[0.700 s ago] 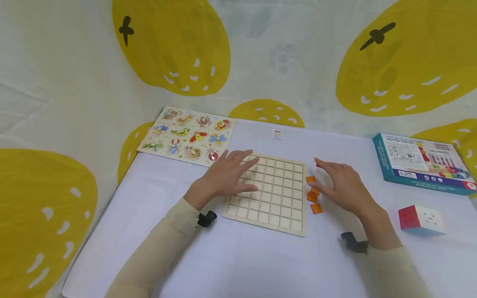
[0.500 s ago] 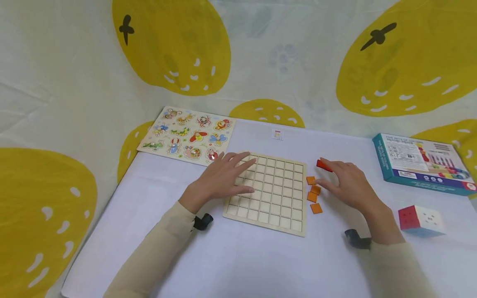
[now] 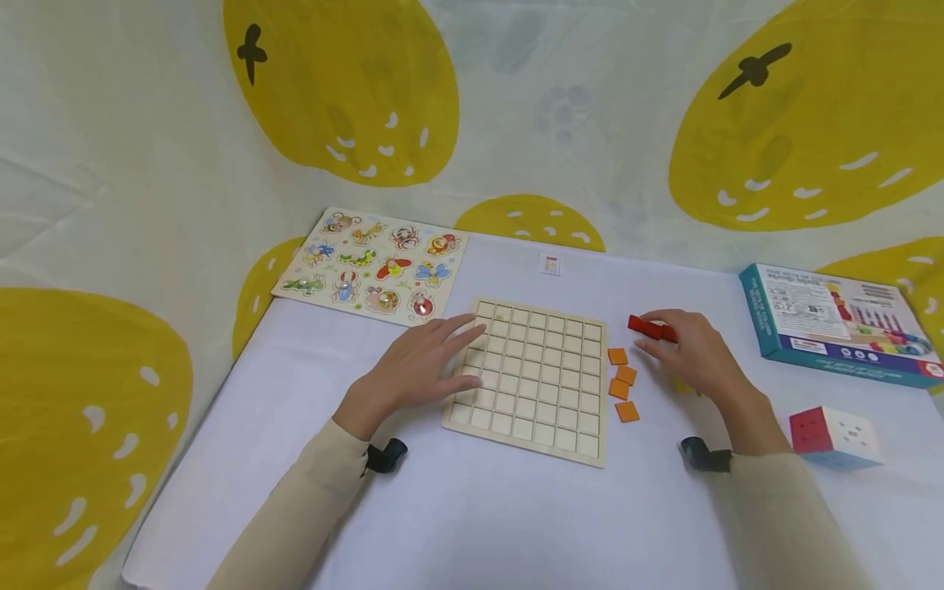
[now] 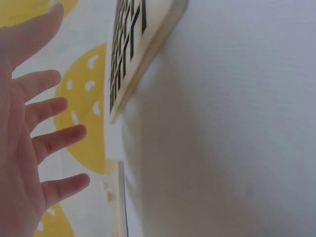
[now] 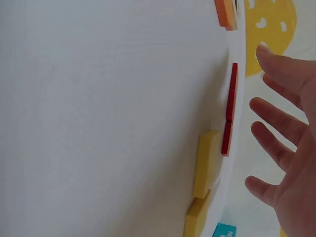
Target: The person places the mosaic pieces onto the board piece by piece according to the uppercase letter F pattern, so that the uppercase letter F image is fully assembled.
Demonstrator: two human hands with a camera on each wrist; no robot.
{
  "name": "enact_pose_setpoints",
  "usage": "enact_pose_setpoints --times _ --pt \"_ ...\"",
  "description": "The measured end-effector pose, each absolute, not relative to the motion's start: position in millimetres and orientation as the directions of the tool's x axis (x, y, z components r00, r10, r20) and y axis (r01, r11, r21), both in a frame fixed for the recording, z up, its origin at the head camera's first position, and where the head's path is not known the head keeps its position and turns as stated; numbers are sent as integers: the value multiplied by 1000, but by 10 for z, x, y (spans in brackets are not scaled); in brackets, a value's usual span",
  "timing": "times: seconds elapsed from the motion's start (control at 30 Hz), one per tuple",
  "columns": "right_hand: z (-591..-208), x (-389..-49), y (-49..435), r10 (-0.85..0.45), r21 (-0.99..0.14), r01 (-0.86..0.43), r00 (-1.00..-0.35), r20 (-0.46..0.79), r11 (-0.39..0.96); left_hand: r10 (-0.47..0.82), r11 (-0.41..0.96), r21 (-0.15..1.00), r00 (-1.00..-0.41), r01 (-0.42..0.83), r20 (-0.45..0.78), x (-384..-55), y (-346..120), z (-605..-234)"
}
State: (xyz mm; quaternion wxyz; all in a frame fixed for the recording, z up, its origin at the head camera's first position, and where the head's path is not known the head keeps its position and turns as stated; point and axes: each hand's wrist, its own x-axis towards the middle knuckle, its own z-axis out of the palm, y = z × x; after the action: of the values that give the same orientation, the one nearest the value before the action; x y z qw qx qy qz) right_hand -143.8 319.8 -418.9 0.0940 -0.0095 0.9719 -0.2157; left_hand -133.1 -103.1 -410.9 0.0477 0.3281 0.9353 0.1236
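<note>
My left hand [image 3: 413, 365] hovers over the left edge of a wooden grid board [image 3: 523, 429], fingers spread and holding nothing. In the left wrist view, the fingers [image 4: 59, 139] stand apart from the board's edge. My right hand [image 3: 693, 352] is above a short row of red square tiles [image 3: 646, 327], with its fingers relaxed. The right wrist view shows the red tiles lying flat on the table, a gap between them and the fingers [image 5: 276, 118]. Yellow tiles [image 5: 206, 163] lie under the right palm, mostly hidden in the head view. Several orange tiles [image 3: 619, 388] lie along the board's right side.
An insect puzzle board [image 3: 369, 266] lies at the back left. A small printed card [image 3: 550, 264] is behind the grid board. To the right are a flat toy box [image 3: 841, 324] and a puzzle cube [image 3: 835, 437]. A fruit-print cloth [image 3: 560, 106] hangs behind.
My left hand has drawn back to the left, uncovering more of the board. The right hand has shifted slightly right, so more red tiles show and the orange tiles are uncovered.
</note>
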Motion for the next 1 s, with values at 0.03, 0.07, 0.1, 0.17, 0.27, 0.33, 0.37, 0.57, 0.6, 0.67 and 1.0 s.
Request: enact_pose_setpoints --times 0.03,0.07,0.1,0.17,0.27,0.33,0.37,0.57,0.6,0.67,1.0 --pt "-4206 -1459 3197 -55 -421 27 -982 -180 907 621 756 275 -783 594 -18 -1320 -1045 -4118" --pt "-4223 -1480 3194 -50 -421 31 -982 -180 907 618 757 288 -786 586 -26 -1308 -1057 -4126" --pt "-4238 -1499 3191 -47 -421 33 -983 -180 906 616 757 303 -787 579 -34 -1298 -1069 -4137" --pt "-4260 -1530 3180 -39 -419 41 -983 -180 907 611 757 326 -790 566 -49 -1283 -1087 -4164" --pt "-4277 -1562 3167 -32 -412 42 -985 -171 910 615 750 348 -787 563 -53 -1268 -1108 -4204" --pt "-4283 -1576 3161 -31 -408 38 -986 -162 912 617 748 352 -785 563 -53 -1262 -1121 -4230" --pt "-4288 -1582 3159 -31 -406 36 -987 -157 913 616 748 354 -786 561 -57 -1258 -1126 -4239" --pt "-4310 -1593 3170 -31 -406 26 -991 -133 914 609 764 344 -787 547 -102 -1239 -1147 -4280" --pt "-4313 -1593 3173 -31 -408 23 -991 -127 913 609 766 339 -785 546 -111 -1236 -1148 -4287" --pt "-4319 -1596 3177 -34 -416 18 -992 -118 909 608 769 337 -784 543 -125 -1229 -1153 -4294" --pt "-4310 -1598 3150 -15 -426 32 -994 -108 904 607 779 315 -779 542 -159 -1235 -1158 -4294"
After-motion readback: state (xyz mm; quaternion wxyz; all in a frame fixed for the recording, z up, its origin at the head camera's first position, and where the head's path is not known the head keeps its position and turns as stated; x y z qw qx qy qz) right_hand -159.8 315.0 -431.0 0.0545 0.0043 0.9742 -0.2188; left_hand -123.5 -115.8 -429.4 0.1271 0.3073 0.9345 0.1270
